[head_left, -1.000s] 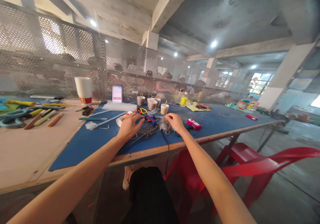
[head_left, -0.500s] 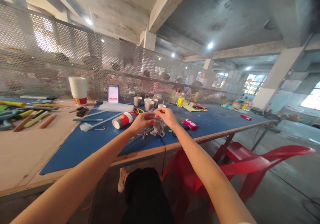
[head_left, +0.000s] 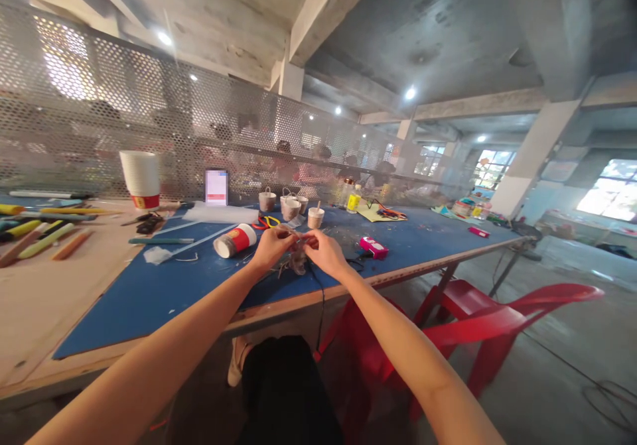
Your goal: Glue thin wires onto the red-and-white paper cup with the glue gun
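My left hand (head_left: 271, 249) and my right hand (head_left: 323, 253) meet above the near part of the blue table mat, their fingertips pinched close together. Whatever lies between the fingers is too small to make out. Beneath them is a grey, stringy tangled bundle (head_left: 298, 262), partly covered by the hands. Just behind my right hand stands a small paper cup (head_left: 315, 218) with a thin stick upright in it. Several small cups (head_left: 291, 209), some with looped string on top, stand behind my left hand. Yellow-handled scissors (head_left: 269, 221) lie beyond its fingers.
A tipped paper cup (head_left: 235, 241) lies left of my hands. A tall cup stack (head_left: 141, 178) and a lit phone (head_left: 216, 188) stand near the perforated screen (head_left: 189, 120). Right are a magenta box (head_left: 373, 247), a yellow bottle (head_left: 353, 199) and a red chair (head_left: 478, 325).
My right hand has come down from near the stick, which now shows upright in its cup. Both hands are closer together. The whole view has shifted slightly, with things sitting further left.
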{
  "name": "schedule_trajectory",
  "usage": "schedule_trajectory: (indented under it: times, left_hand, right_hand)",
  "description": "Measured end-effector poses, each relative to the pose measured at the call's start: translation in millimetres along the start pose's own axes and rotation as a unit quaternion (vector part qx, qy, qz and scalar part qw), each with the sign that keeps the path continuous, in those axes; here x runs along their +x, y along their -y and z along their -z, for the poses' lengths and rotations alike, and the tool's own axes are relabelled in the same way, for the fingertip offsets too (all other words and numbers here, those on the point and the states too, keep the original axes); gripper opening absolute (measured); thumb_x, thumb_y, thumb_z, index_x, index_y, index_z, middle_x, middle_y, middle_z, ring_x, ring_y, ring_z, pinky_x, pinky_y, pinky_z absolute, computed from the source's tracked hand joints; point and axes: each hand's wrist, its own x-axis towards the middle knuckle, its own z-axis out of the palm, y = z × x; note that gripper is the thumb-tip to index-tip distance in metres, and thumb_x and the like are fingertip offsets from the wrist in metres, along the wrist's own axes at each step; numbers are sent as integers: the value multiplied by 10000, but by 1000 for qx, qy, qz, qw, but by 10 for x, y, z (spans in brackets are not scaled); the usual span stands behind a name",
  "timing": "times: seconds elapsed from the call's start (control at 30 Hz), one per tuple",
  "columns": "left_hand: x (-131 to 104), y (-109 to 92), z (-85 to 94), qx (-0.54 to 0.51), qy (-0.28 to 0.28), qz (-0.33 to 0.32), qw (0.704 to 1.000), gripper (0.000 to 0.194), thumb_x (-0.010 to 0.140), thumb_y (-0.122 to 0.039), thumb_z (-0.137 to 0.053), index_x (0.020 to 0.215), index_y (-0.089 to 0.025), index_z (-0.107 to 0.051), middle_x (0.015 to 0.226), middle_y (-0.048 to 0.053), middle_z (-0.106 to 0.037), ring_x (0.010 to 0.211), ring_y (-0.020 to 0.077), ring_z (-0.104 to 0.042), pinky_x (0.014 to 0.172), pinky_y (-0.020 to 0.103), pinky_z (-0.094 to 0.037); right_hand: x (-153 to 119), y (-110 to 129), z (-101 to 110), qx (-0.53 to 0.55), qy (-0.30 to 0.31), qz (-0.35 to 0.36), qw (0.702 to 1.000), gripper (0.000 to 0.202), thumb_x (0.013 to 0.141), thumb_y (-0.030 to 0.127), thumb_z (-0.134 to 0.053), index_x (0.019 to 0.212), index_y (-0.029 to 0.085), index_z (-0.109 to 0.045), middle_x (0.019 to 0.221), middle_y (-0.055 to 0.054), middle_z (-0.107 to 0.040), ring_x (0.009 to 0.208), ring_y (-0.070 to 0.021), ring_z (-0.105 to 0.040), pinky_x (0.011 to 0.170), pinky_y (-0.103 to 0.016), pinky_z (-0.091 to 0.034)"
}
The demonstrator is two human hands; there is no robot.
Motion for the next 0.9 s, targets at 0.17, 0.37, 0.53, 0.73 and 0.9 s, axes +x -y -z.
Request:
schedule_trajectory:
  times: [0.17,0.37,0.53,0.73,0.9]
  left_hand:
    - [-24,-75,65,-36,-2,27,999,276,717,-418,-770,671,-157,-694,522,9,-655,452,130,-528,488,265,-433]
    - [6,-42,95,-90,15,62,994,302,716,-446,-769,801,-159,-726,589,29,-704,488,142,-561,477,253,-424]
    - [4,-22,126,-126,26,86,988,324,723,-468,-775,794,-158,-711,559,12,-650,475,122,-520,456,234,-387]
    - [4,-98,162,-165,27,113,979,270,698,-397,-795,751,-159,-679,568,-4,-580,484,109,-495,433,222,-366]
    - [3,-176,200,-188,23,114,975,226,694,-351,-787,802,-171,-702,658,30,-612,522,126,-506,427,247,-369]
  right_hand:
    - [129,-73,64,13,-62,-30,998,189,909,198,-528,953,220,-711,890,-35,-753,750,-181,-693,753,-297,-532]
    - [149,-169,61,73,5,-9,997,325,835,387,-724,1108,212,-706,835,6,-760,682,-146,-681,702,-248,-533]
    - [131,-245,45,58,-45,-41,996,64,787,244,-706,821,231,-759,668,6,-693,683,-186,-651,737,-299,-518]
    - [345,-447,385,110,-184,-68,974,222,834,272,-563,914,215,-762,932,-53,-745,928,-210,-687,914,-325,-523]
    - [499,-600,543,195,-225,-110,948,295,853,372,-527,959,159,-703,746,-49,-723,695,-209,-701,712,-322,-564]
